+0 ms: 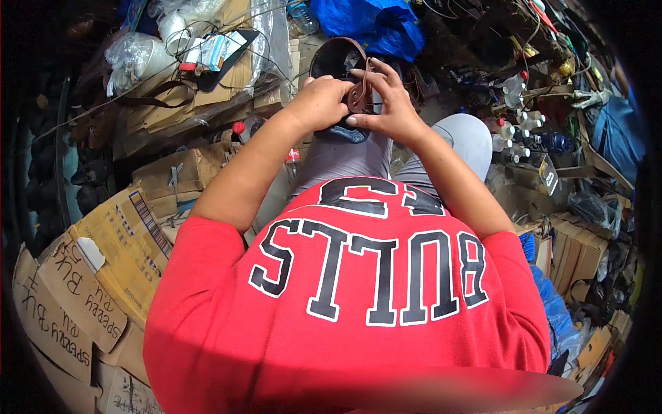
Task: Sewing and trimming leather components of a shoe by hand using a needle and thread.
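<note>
A brown leather shoe upper (pixel 361 98) with punched eyelets is held up above my knees, its curved strip (pixel 338 45) arching away at the far side. My left hand (pixel 321 102) grips its left edge, fingers curled and pressed together. From the right, my right hand (pixel 394 107) holds the eyelet flap, thumb low and fingers spread along the upper side. Part of the leather is hidden behind my fingers. Below the hands, a dark blue folded cloth (pixel 347 132) rests on my grey-trousered lap.
Flat cardboard pieces (pixel 227 103), plastic bags (pixel 138 58) and a brown strap (pixel 160 95) lie to the left. A blue plastic bag (pixel 376 26) is beyond the hands. Several small bottles (pixel 514 134) stand at right. Cardboard boxes (pixel 124 248) flank me at lower left.
</note>
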Tool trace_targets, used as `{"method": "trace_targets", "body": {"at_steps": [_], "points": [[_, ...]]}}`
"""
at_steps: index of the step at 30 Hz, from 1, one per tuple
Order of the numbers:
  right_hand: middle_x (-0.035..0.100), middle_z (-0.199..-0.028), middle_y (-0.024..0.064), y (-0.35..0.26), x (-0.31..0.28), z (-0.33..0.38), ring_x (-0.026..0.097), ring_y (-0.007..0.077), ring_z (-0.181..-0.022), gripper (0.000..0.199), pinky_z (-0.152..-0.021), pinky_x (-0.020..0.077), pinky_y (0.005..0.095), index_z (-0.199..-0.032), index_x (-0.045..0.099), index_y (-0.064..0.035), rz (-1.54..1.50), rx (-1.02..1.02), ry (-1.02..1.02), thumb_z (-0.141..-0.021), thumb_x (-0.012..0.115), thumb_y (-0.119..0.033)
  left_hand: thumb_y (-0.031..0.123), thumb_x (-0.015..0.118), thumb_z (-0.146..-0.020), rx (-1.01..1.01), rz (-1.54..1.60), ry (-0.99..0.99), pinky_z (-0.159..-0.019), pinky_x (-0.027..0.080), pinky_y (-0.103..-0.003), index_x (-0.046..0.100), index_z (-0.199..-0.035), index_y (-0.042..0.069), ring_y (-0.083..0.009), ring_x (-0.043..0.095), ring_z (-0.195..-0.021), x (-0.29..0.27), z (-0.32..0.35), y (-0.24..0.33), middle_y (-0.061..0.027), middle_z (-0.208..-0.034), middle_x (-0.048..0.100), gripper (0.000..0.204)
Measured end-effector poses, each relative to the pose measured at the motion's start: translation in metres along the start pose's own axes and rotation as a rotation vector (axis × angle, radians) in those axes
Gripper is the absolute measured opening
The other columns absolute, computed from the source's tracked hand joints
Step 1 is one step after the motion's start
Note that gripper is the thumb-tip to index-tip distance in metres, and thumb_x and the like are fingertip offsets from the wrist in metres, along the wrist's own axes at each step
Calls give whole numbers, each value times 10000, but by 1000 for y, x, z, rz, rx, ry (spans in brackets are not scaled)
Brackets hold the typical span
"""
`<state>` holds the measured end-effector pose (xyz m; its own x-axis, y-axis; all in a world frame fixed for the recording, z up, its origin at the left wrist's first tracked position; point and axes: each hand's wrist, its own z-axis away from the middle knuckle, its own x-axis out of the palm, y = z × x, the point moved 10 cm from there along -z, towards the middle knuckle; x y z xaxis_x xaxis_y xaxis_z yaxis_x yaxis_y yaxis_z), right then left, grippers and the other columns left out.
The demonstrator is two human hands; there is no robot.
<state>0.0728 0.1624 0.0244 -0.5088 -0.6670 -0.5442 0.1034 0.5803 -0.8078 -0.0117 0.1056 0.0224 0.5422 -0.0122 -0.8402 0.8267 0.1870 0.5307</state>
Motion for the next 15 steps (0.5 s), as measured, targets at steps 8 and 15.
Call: {"method": "trace_targets", "body": {"at_steps": [8, 15], "points": [[314, -1418, 177, 26, 10, 3, 287, 383, -1306, 732, -1025, 222, 545, -1254, 501, -320, 124, 55, -44, -554, 715, -330, 157, 608, -779, 151, -251, -134, -753, 420, -422, 644, -890, 122, -279, 578, -864, -25, 34, 10, -64, -847, 641, 122], [302, -1440, 128, 50, 7, 10, 236, 357, -1342, 760, -1005, 164, 644, -1293, 462, -333, 8, 181, -98, -569, 694, -338, 95, 649, -823, -290, 446, 143, -677, 440, -221, 653, -827, 19, -61, 556, -733, -86, 83, -87, -9, -780, 632, 76]]}}
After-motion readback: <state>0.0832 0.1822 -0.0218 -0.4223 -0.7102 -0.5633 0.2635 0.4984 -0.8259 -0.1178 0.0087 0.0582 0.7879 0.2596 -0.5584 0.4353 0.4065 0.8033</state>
